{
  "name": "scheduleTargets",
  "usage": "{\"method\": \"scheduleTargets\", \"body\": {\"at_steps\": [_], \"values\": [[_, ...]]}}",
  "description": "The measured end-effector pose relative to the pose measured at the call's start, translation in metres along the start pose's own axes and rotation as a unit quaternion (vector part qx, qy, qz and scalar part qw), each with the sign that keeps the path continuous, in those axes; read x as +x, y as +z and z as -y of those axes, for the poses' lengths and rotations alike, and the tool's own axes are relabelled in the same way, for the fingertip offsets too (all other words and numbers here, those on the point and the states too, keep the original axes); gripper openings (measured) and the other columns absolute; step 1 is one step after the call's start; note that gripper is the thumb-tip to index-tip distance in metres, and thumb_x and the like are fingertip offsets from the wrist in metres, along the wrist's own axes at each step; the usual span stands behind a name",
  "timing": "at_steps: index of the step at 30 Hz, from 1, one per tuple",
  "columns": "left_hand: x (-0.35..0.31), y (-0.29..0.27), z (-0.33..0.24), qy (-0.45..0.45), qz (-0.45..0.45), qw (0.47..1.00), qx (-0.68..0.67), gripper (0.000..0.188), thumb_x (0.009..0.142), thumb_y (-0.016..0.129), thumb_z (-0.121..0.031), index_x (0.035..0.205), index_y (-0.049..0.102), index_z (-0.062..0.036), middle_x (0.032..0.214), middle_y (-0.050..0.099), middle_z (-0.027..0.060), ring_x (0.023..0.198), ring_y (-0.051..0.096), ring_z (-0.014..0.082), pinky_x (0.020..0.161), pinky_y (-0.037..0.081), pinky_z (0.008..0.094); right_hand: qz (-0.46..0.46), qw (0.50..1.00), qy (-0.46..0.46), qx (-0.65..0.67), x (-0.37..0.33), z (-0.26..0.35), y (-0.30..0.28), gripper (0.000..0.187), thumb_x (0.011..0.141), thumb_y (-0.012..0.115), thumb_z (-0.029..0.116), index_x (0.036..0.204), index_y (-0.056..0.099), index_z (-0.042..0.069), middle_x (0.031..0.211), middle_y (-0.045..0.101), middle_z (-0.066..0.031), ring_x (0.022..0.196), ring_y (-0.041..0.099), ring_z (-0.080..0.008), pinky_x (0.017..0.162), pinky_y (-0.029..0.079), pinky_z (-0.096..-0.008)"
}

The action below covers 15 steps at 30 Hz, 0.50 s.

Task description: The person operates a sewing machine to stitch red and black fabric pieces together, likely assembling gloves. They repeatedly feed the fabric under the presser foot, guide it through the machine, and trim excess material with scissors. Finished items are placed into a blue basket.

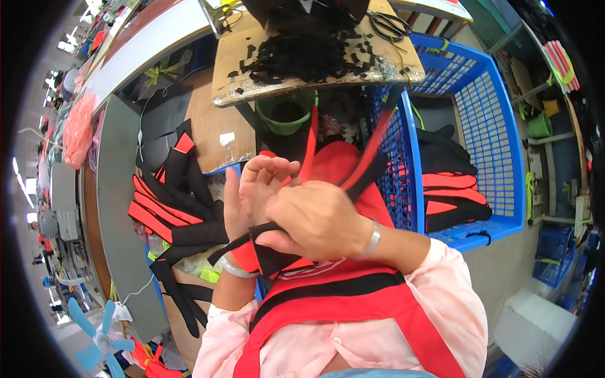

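Above my lap, my right hand is closed in a fist on a black-and-red fabric glove piece. Part of that piece lies across my left wrist, over a bracelet. My left hand has its palm turned up, with the thumb apart and the fingers loosely bent, right beside the right fist. Beyond the hands a red-and-black strip is smeared by motion, and a narrow red strip stands up. Whether these strips join the piece in my fist, I cannot tell.
A pile of black-and-red glove pieces lies at left. On the right, a blue plastic basket holds stacked ones. Ahead, black scraps and scissors lie on a wooden board; a green bucket stands beneath.
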<state>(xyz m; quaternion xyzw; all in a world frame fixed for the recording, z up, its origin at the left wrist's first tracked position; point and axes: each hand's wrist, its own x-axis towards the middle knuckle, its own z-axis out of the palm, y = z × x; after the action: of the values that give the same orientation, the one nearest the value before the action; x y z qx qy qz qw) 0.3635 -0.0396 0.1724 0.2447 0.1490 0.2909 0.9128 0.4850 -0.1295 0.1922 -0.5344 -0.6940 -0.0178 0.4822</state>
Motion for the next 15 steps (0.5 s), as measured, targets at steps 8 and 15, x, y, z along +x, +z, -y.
{"method": "scheduleTargets", "body": {"at_steps": [8, 15], "values": [[0.033, 0.014, -0.008, -0.087, 0.232, 0.925, 0.288, 0.056, 0.095, 0.06, -0.031, 0.137, 0.042, 0.0019, 0.126, 0.057, 0.0125, 0.107, 0.062, 0.0233, 0.091, 0.05, 0.0378, 0.009, 0.966, 0.076, -0.245, 0.038, -0.05, -0.1, 0.023, 0.086, 0.068, 0.027, 0.078, 0.058, 0.008, 0.07, 0.057, -0.0094, 0.058, 0.058, -0.0308, 0.051, 0.045, -0.0393], [0.142, 0.05, -0.009, 0.019, 0.05, 0.954, 0.294, 0.039, 0.098, 0.056, -0.035, 0.121, 0.053, -0.0034, 0.095, 0.061, 0.002, 0.079, 0.059, 0.0072, 0.071, 0.049, 0.0225, -0.03, 0.962, 0.122, -0.241, 0.061, -0.131, -0.111, 0.03, 0.094, 0.059, 0.031, 0.081, 0.061, 0.004, 0.066, 0.061, -0.0144, 0.062, 0.06, -0.0335, 0.054, 0.045, -0.0411]]}}
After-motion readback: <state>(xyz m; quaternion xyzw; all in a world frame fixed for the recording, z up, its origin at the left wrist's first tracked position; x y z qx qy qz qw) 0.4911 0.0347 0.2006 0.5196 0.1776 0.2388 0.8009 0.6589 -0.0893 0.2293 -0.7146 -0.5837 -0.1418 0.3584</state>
